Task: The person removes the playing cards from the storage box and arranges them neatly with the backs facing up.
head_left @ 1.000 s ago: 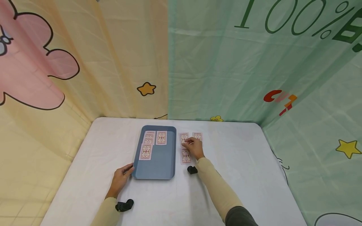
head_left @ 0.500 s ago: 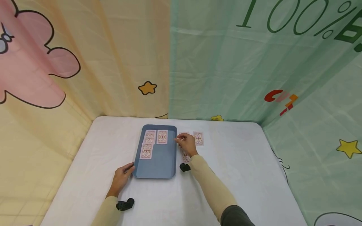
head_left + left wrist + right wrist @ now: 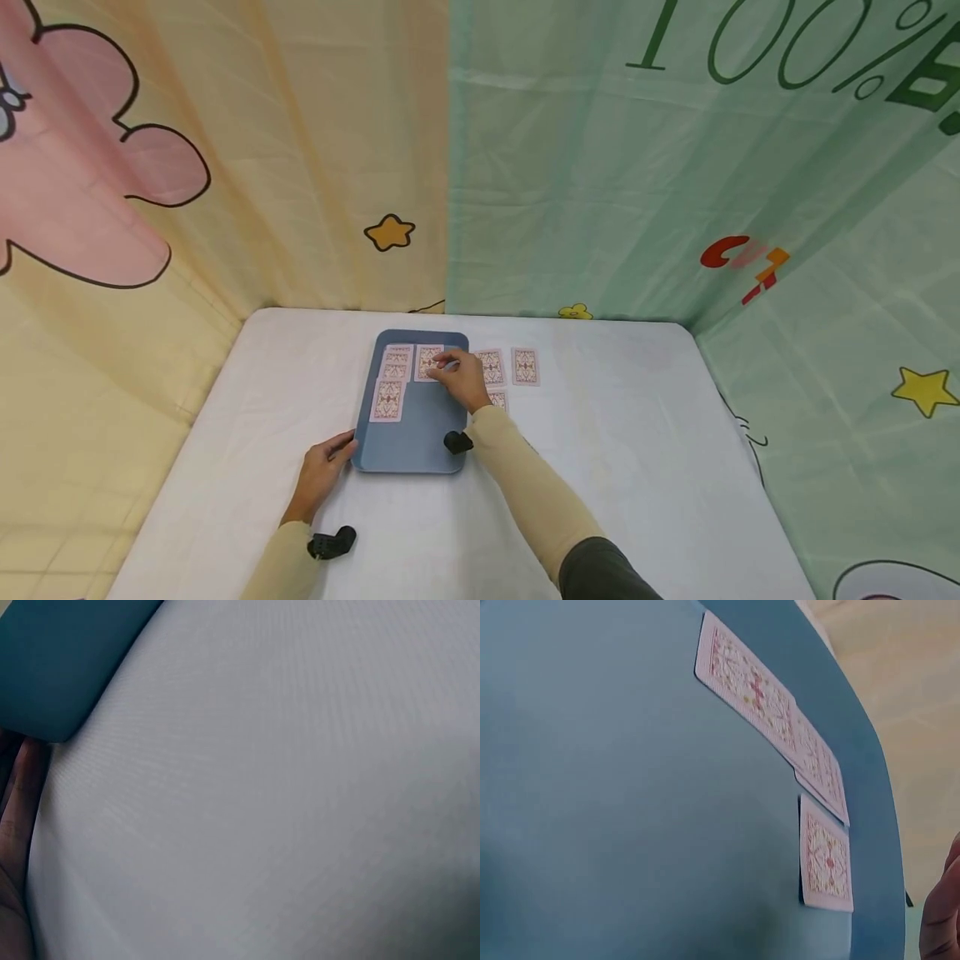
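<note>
Three red-backed playing cards point(image 3: 525, 367) lie on the white tablecloth point(image 3: 637, 467) to the right of the right hand point(image 3: 460, 379), one partly hidden behind it. That hand is over the blue tray point(image 3: 420, 437), thumb and fingers bent toward each other at a single card point(image 3: 424, 362); whether they pinch anything cannot be told. Left of this grip, an overlapping column of cards point(image 3: 387, 402) lies face down. Farther left and nearer, the left hand point(image 3: 321, 475) touches the tray's edge with fairly straight fingers.
</note>
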The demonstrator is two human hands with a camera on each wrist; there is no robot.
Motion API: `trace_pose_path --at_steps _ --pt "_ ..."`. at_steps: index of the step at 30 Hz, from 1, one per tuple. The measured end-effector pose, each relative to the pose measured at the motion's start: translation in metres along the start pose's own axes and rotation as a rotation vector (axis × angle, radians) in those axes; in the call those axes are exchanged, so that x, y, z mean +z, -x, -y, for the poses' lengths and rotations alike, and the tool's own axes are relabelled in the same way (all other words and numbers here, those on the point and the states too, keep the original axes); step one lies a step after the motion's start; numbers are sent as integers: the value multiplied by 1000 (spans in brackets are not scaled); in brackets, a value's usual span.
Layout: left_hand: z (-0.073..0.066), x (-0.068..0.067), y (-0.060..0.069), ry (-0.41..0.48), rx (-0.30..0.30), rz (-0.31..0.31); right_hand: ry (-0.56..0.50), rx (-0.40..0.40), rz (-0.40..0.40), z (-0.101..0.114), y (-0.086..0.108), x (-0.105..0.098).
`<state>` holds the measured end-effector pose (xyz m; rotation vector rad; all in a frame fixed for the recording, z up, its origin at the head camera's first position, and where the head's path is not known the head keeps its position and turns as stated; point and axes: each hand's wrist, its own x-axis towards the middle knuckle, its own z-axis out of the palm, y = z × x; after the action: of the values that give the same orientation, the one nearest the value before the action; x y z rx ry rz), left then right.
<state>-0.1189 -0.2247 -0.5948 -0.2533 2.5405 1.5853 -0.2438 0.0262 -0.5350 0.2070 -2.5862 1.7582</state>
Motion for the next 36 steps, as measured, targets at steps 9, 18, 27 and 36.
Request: trace_pose_path --at_steps 9,18,27,36 --pt "0 -1 -2 14 -2 16 18 -6 54 0 -5 29" --pt "0 1 -3 1 18 8 92 45 112 2 -2 51" --pt "4 3 -3 23 25 1 136 86 119 -3 1 66" --pt "0 1 0 10 12 -13 157 106 89 -6 3 77"
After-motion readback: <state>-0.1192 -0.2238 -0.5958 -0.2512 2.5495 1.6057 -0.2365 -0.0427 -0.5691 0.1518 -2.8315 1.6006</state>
